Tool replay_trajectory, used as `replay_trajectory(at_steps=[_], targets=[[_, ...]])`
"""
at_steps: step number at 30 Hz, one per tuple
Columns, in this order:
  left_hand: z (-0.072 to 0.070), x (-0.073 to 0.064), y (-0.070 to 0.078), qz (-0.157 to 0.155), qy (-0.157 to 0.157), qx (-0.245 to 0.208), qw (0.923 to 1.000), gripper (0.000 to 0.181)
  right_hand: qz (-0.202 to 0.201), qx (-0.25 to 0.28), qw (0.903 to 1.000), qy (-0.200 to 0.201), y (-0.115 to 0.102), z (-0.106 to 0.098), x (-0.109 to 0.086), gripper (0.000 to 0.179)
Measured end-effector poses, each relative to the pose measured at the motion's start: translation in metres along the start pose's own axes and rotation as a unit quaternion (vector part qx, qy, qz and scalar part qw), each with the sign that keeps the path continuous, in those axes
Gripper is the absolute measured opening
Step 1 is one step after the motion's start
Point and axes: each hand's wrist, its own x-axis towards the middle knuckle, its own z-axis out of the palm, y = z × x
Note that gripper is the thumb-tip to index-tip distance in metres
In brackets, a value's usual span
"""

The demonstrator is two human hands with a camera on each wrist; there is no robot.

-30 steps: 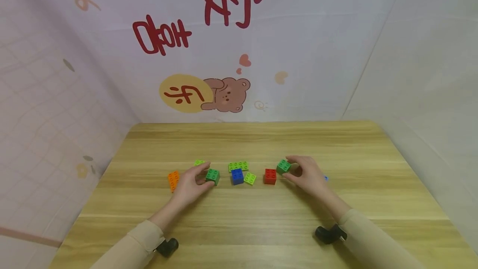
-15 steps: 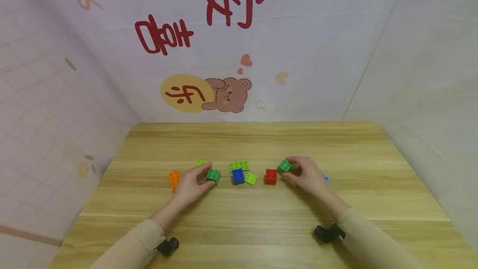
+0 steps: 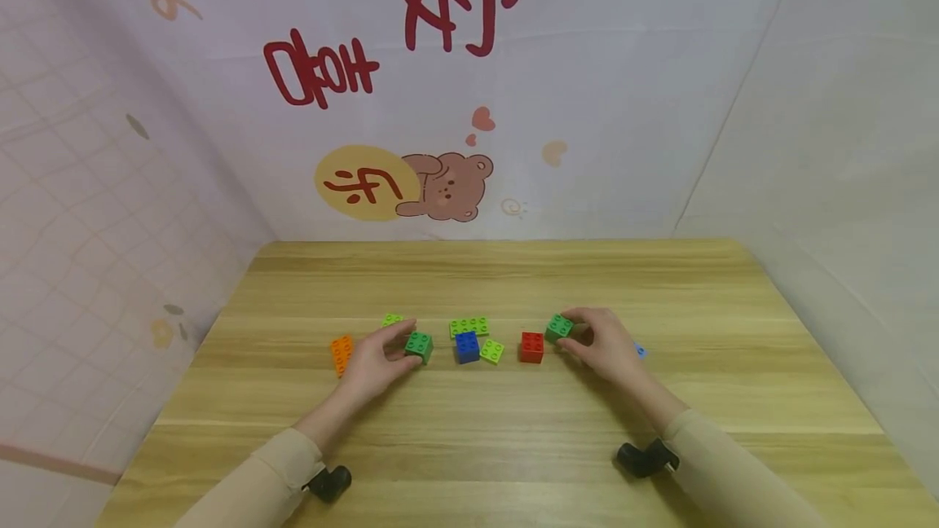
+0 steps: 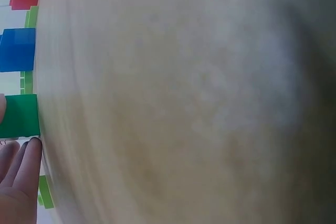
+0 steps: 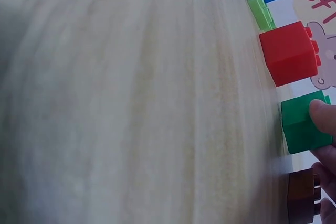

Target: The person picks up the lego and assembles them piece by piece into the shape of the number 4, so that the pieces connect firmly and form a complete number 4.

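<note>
Two dark green toy building bricks stand on the wooden table (image 3: pixel 469 438), one at each hand. My left hand (image 3: pixel 374 361) pinches the left green brick (image 3: pixel 419 346) between thumb and fingers; in the left wrist view that green brick (image 4: pixel 20 116) sits flat on the tabletop. On the other side, my right hand (image 3: pixel 603 341) holds the right green brick (image 3: pixel 559 327), its thumb on the near face in the right wrist view. A red brick (image 3: pixel 531 347) stands just left of the right green brick. Between the hands is a blue brick (image 3: pixel 466 347).
Light green bricks, one long (image 3: pixel 469 326) and one small (image 3: pixel 492 351), lie beside the blue brick. Another light green brick (image 3: pixel 392 319) is behind my left hand, with an orange brick (image 3: pixel 341 355) left of it. A brown brick (image 5: pixel 301 196) and a light blue piece (image 3: pixel 641 350) are near my right hand.
</note>
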Motion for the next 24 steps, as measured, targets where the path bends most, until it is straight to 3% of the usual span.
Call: replay_trajectory(at_steps=[12,19,24], targets=[[-0.002,0.001,-0.002,-0.007,-0.010,-0.012,0.9999,0.062,-0.012,0.058,0.9981,0.019,-0.011,-0.017,-0.005,0.041],[-0.004,0.002,-0.001,-0.005,-0.024,-0.019,0.9995,0.060,-0.064,0.082,0.9944,0.022,-0.031,-0.025,-0.007,0.043],[-0.004,0.003,-0.001,-0.005,-0.031,-0.013,0.9994,0.057,-0.074,0.078,0.9942,0.005,-0.041,-0.022,-0.008,0.042]])
